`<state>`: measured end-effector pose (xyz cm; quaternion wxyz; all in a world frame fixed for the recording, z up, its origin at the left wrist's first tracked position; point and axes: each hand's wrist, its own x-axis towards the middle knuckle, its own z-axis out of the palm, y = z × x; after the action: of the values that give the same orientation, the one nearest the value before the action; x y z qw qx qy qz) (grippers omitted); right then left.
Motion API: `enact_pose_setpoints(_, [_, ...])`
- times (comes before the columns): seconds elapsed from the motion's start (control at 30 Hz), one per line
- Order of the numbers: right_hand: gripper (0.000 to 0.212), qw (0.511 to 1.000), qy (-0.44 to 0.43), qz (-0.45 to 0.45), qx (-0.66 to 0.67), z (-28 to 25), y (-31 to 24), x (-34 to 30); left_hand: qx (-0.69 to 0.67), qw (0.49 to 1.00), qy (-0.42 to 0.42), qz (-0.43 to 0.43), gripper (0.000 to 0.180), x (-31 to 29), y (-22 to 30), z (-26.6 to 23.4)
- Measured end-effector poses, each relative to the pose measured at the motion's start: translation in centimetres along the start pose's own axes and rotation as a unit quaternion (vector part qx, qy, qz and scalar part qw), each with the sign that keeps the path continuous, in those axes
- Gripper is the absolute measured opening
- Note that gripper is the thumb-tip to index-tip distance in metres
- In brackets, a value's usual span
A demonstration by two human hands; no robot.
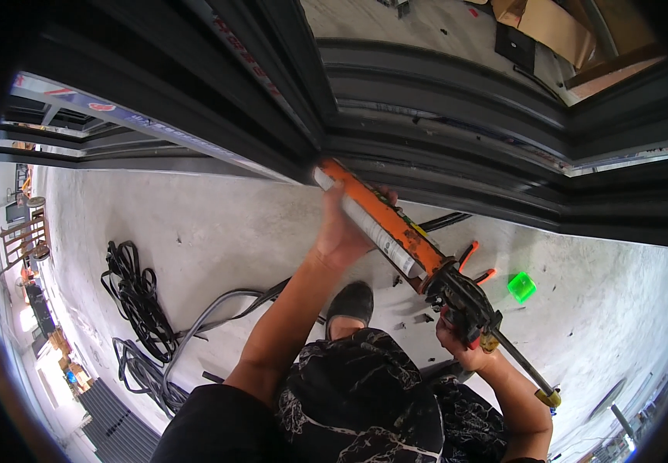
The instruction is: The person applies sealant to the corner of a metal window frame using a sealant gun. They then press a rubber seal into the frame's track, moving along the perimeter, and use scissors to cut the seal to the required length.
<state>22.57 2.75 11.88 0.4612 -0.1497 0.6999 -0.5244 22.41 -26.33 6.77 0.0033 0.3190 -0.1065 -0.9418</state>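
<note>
An orange caulking gun [399, 225] with a white tube in it lies slantwise across my view, its front end up against the corner of a dark metal frame [253, 100]. My left hand [343, 228] is wrapped round the barrel close to that front end. At the rear, my right hand [461, 343] grips the handle and the red trigger. From the back of the gun a metal rod with a yellow end sticks out toward the lower right. The nozzle tip is hidden at the frame corner.
Black cables or strips [137, 301] lie coiled on the concrete floor to the left. Orange-handled pliers [476, 266] and a bright green block [521, 287] sit on the floor at right. Cardboard [546, 31] lies beyond the frame. My shoe [349, 305] is below the gun.
</note>
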Motion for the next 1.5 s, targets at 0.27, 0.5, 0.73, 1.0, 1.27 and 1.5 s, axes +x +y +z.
enact_pose_setpoints(0.27, [0.011,0.991,-0.026,-0.059,-0.120,-1.0,-0.9,0.3,-0.004,1.000,0.001,-0.008,0.058,0.1,-0.2,0.0])
enact_pose_setpoints(0.5, [0.010,0.985,-0.068,-0.038,-0.155,-1.2,-2.2,-0.5,0.002,0.999,0.027,-0.033,0.065,-0.2,-0.5,-0.3])
enact_pose_setpoints(0.73, [0.008,0.998,-0.026,-0.011,-0.056,-1.2,-2.9,-0.8,-0.004,0.999,0.035,-0.037,0.068,-0.6,-1.0,-0.7])
enact_pose_setpoints(1.0, [0.009,0.990,-0.037,-0.037,-0.132,-1.3,-2.6,-0.3,0.037,0.998,0.037,-0.037,0.070,0.0,-0.7,0.8])
enact_pose_setpoints(1.27, [0.034,0.936,0.044,0.149,0.316,-1.6,-4.7,1.0,0.018,0.998,0.058,0.013,0.056,2.0,-0.8,0.9])
enact_pose_setpoints(1.5, [0.045,0.890,0.024,0.194,0.413,-2.9,-4.8,1.8,0.033,0.996,0.077,0.023,0.047,2.8,-1.4,1.6])
